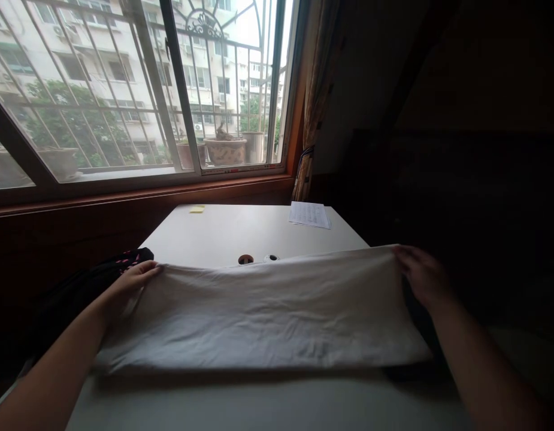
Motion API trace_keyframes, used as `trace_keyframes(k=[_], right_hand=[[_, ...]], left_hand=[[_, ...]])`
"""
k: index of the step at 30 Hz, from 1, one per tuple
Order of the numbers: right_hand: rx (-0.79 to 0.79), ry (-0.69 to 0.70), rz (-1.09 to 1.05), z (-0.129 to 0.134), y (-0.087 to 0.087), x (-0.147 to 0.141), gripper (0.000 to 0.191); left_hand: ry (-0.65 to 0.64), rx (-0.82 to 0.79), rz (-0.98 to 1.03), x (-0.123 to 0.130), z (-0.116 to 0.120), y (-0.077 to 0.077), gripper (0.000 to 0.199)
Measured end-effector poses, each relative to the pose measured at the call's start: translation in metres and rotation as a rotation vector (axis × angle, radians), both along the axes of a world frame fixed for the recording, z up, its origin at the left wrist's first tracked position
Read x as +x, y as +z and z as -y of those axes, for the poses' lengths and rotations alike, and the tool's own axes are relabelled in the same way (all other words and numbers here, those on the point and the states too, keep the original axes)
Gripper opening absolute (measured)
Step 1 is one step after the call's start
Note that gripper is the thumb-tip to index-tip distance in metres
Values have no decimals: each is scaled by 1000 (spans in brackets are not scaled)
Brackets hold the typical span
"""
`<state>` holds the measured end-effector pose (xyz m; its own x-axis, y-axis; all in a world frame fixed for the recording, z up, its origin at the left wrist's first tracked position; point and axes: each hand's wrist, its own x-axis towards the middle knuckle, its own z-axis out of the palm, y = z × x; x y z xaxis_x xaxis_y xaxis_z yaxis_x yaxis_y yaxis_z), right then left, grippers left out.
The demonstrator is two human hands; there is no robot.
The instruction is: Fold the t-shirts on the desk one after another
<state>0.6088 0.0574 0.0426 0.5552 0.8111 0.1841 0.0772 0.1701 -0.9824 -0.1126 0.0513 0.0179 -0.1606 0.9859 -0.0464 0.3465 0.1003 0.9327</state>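
A wide piece of light, wrinkled cloth [277, 311] is stretched between my two hands above the near part of the white table [241, 230]. My left hand [135, 278] pinches its upper left corner. At the upper right corner, my right hand [423, 272] has its fingers closed on the cloth, slightly higher than the left one. The cloth's top edge sags a little in the middle, and its lower edge hangs close to the tabletop.
Behind the cloth are a round brown-rimmed item [245, 260] and a white roll [272, 258], both partly hidden. Printed sheets [309, 214] and yellow notes [197, 209] lie at the far edge. Black fabric [92, 281] is at the left, a barred window [169, 90] beyond.
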Motion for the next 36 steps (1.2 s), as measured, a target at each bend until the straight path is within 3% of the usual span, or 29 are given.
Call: trace_keyframes(k=[3,8,14,17,21,24,27,31,33,36], right_hand=[[-120,60,117,-24,-22,5,35],[-258,89,240,-45,-52,12,29],[-289,93,469,-64,-73,12,27],[-357,67,619,-72,-75,10,24],[-456,-98,1000,-80,-68,-9,27],[-304,-89,1262,-82,-60,-49,28],[-92,225,1317,-82,-53,-114,16],[116,707,1174,-82,-54,-216,13],[125,833,1082,-83,-60,-261,13],[133,910,1064,-88,-72,-311,15]], left_hand=[[-109,-58,14,-6,-22,-25,55],[-5,-27,-267,-14,-42,-52,58],[-38,22,-488,-10,-51,-53,61],[-149,125,-607,-4,-54,-50,55],[-319,150,-714,6,-61,-49,46],[-334,149,-741,10,-67,-54,42],[-314,142,-687,8,-69,-61,42],[-246,124,-562,6,-62,-66,46],[-204,117,-505,7,-56,-66,46],[-153,113,-418,11,-50,-64,49]])
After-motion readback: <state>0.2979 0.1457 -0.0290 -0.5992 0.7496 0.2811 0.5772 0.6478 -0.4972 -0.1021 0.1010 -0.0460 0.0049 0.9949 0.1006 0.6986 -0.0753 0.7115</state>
